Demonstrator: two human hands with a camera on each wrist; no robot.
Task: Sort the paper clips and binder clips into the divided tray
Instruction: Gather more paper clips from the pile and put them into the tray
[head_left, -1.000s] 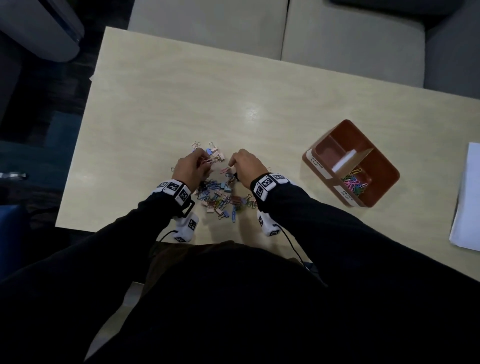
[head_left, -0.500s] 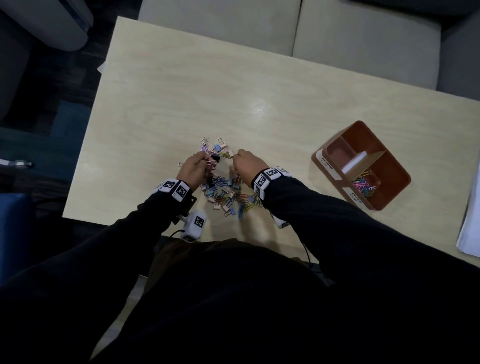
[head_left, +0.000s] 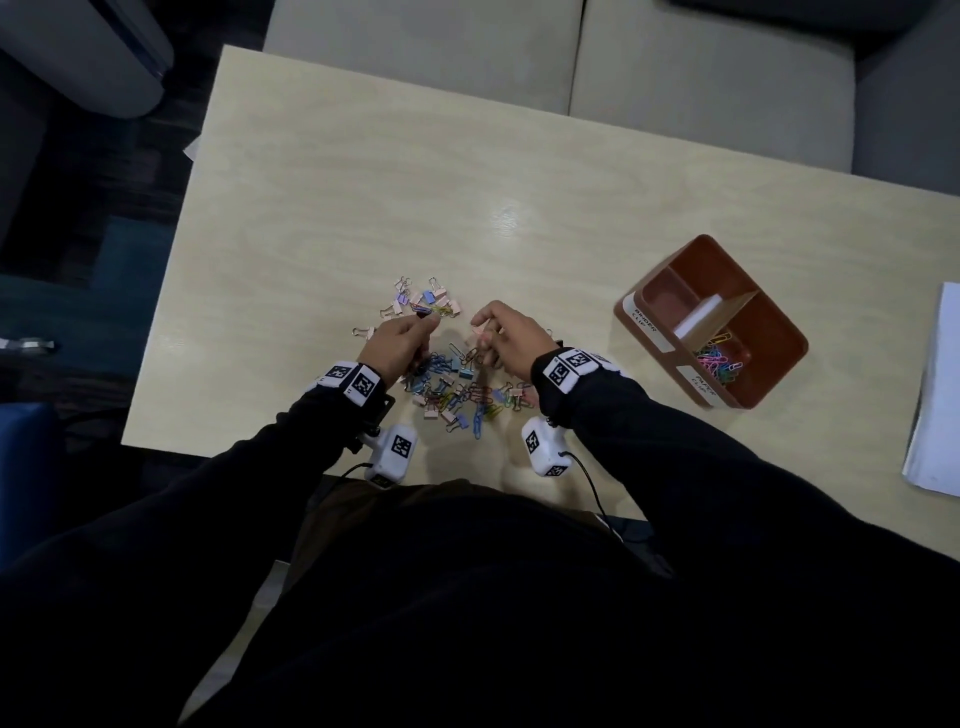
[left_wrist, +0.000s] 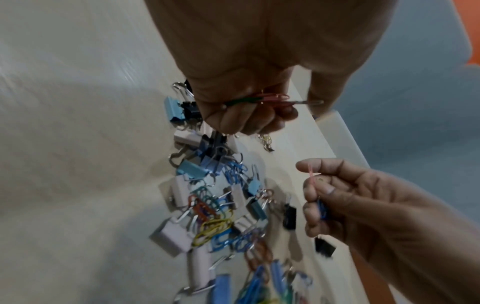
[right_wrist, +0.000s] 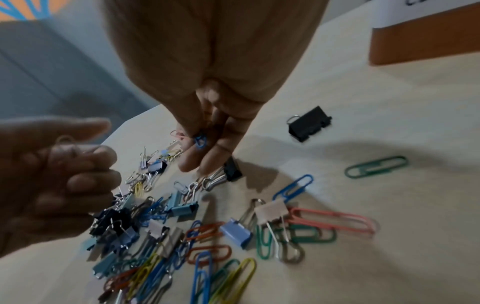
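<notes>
Between and beneath the two hands: a mixed pile (head_left: 452, 384) of coloured paper clips and small binder clips, lying on the pale bench (head_left: 467, 182).

Left hand (head_left: 397, 345): fingers curled, gripping a small bunch of paper clips (left_wrist: 270, 99), red, green and bare wire, which juts from between thumb and fingers. Raised just above the pile's left part.

Right hand (head_left: 511, 340): fingers curled, pinching a pink paper clip (left_wrist: 311, 176) at the tips and a blue paper clip (right_wrist: 200, 140) lower in the fingers. Raised just above the pile's right part, apart from the left hand.

Just beyond the left fingers: a smaller cluster of binder clips (head_left: 423, 304), pink, lilac and blue, with a yellow clip among them.

Near the right fingers, on the bench: two black binder clips, one (right_wrist: 309, 124) lying alone, one (right_wrist: 232, 169) just under the fingertips. A green paper clip (right_wrist: 376, 166) lies apart from the pile.

Well to the right of the right hand: brown divided tray (head_left: 779, 364), standing askew on the bench. Its near compartment holds coloured paper clips (head_left: 719, 358); white labels sit on the rim, lettering too small to read with certainty.

Far right bench edge: stack of white paper (head_left: 940, 389).
</notes>
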